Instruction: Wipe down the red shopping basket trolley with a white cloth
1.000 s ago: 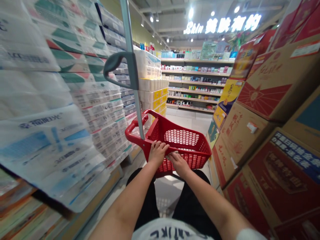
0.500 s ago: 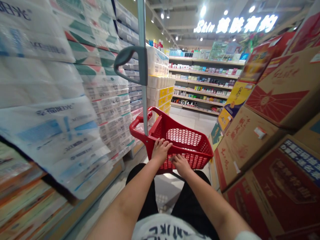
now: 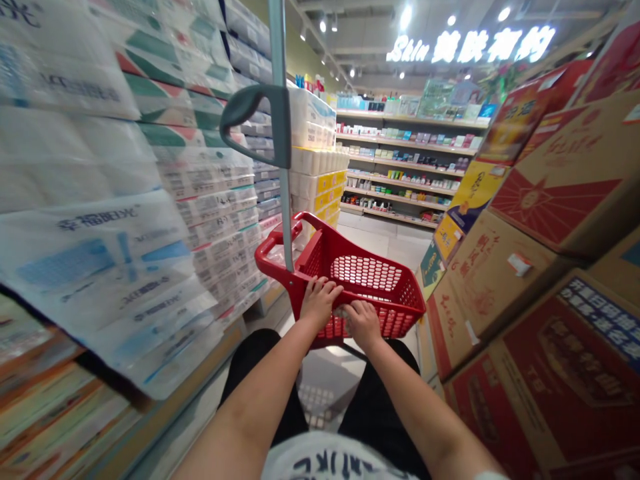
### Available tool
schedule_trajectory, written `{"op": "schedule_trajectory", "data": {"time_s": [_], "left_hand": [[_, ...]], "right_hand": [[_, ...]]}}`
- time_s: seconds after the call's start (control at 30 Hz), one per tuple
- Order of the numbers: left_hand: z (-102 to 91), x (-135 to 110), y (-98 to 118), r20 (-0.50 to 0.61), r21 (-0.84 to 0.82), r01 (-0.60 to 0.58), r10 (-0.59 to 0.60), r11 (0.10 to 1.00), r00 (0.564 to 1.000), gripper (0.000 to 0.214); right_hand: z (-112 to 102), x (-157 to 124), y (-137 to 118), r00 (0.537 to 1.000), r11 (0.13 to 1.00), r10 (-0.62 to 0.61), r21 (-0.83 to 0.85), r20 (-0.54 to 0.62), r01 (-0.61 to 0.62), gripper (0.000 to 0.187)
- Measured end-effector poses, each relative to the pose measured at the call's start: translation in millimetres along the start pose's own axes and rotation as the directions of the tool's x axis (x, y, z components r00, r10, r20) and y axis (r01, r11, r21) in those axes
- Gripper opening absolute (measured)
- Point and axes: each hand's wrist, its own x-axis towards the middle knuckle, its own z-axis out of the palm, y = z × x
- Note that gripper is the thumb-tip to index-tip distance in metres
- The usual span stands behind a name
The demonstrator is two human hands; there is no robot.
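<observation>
A red plastic shopping basket (image 3: 370,267) with pierced sides stands before my knees. Its grey metal pole (image 3: 286,213) rises on the left and bears a dark grey loop handle (image 3: 257,127). My left hand (image 3: 320,301) lies over the basket's near rim, its fingers hooked inward and gripping it. Just right of it, my right hand (image 3: 363,321) is at the near side wall, fingers bent and pressed together. Something small and pale shows at its fingertips, too unclear to name. Inside the basket I see no goods.
Tall stacks of wrapped tissue packs (image 3: 210,200) line the left side on pallets. Cardboard cartons (image 3: 545,193) are piled close on the right. Shelves (image 3: 410,167) of small boxes and bottles stand across the far end, with pale floor (image 3: 385,230) before them.
My right hand has risen slightly towards the basket's rim, and its fingers have curled in more. My left hand stays on the rim. My left knee has swung outward to the left.
</observation>
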Motion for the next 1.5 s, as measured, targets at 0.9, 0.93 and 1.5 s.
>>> {"op": "schedule_trajectory", "data": {"time_s": [0.9, 0.93, 1.5], "left_hand": [[-4.0, 5, 8, 0.035, 0.087, 0.018, -0.021, 0.996, 0.999, 0.049], [-3.8, 5, 8, 0.038, 0.094, 0.019, -0.022, 0.995, 0.999, 0.049], [12.8, -2, 23, 0.124, 0.203, -0.052, 0.027, 0.978, 0.992, 0.059]], "right_hand": [[-22, -12, 27, 0.953, 0.95, 0.302, 0.095, -0.034, -0.298, 0.017], [-21, -13, 28, 0.947, 0.945, 0.317, 0.101, -0.051, -0.311, 0.018], [-20, -17, 29, 0.893, 0.884, 0.45, 0.128, 0.015, -0.449, 0.021]]}}
